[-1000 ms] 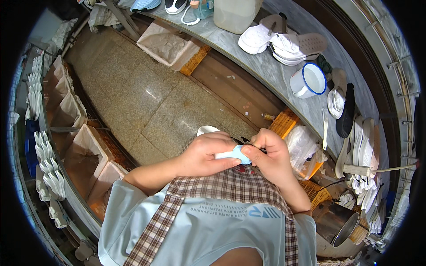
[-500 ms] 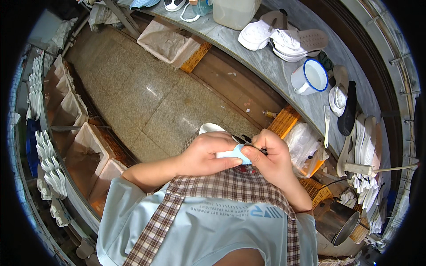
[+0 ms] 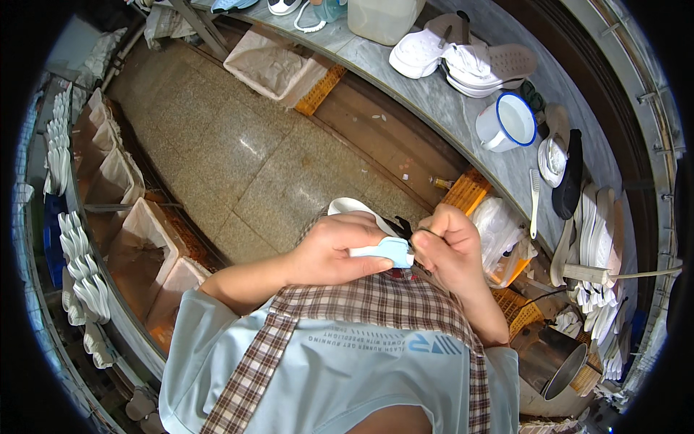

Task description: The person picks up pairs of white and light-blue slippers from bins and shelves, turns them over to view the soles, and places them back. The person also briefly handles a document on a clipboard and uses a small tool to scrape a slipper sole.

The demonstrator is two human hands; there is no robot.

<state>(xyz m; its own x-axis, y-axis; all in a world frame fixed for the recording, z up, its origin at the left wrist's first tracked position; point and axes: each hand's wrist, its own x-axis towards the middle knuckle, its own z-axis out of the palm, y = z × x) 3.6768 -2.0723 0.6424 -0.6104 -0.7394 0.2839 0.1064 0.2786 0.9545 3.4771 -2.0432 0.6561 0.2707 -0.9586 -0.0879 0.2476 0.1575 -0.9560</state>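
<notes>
In front of my apron, my left hand (image 3: 340,246) is closed around a white shoe part with a light-blue end (image 3: 394,251). Its white curved edge (image 3: 352,205) shows beyond my fingers, with a black portion behind. Just to the right, my right hand (image 3: 450,242) is closed in a pinch beside the blue end. A small dark bit shows at its fingertips, too little to name. My fingers hide most of the part's middle.
The grey bench (image 3: 448,108) curves past on the right, carrying white shoes (image 3: 473,69), an enamel mug (image 3: 506,123), a brush (image 3: 534,202) and a black insole-shaped piece (image 3: 569,177). Lined bins (image 3: 155,239) stand left. A metal pot (image 3: 553,362) sits low right.
My right hand has drawn back a little to the right from the light-blue end, which shows more now. My left hand keeps its hold nearly in place.
</notes>
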